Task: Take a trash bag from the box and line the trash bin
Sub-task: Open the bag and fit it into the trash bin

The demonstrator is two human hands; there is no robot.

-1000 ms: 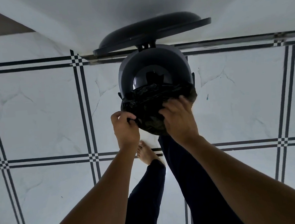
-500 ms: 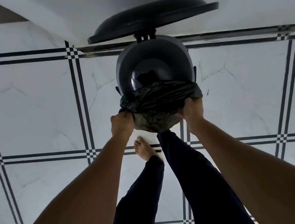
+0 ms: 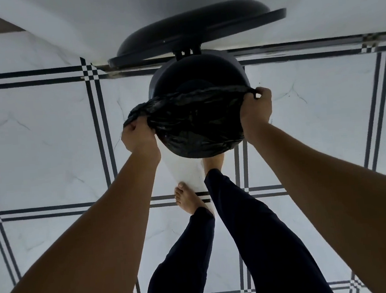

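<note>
So the hands have spread way apart compared to a second ago. Back then both were bunched together at the near edge of the bin (image 3: pixel 198 73), fiddling with a wad of bag (image 3: pixel 194 125). Now the left hand (image 3: pixel 138 137) is out past the bin's left side and the right hand (image 3: pixel 256 108) is right at its right side, with the bag mouth pulled taut between them.

Left hand is closed into a fist around a gathered bit of the bag's edge, which sticks out just beyond its knuckles. Right hand is clamped shut too, pinching the hem at its fingertips, pressed up against the bin's side.

The bag now covers the near half of the bin, draped down over the front wall between the two hands. The far half of the opening, beyond the hands, looks uncovered, and I can see down into the dark inside. The lid (image 3: pixel 195 29) stands open beyond that, against the wall.

My read: the near rim is basically hooked, so the stretch is working. What's left is walking the hem over the back of the rim by the hinge. Can't tell how deep the bag hangs inside.
</note>
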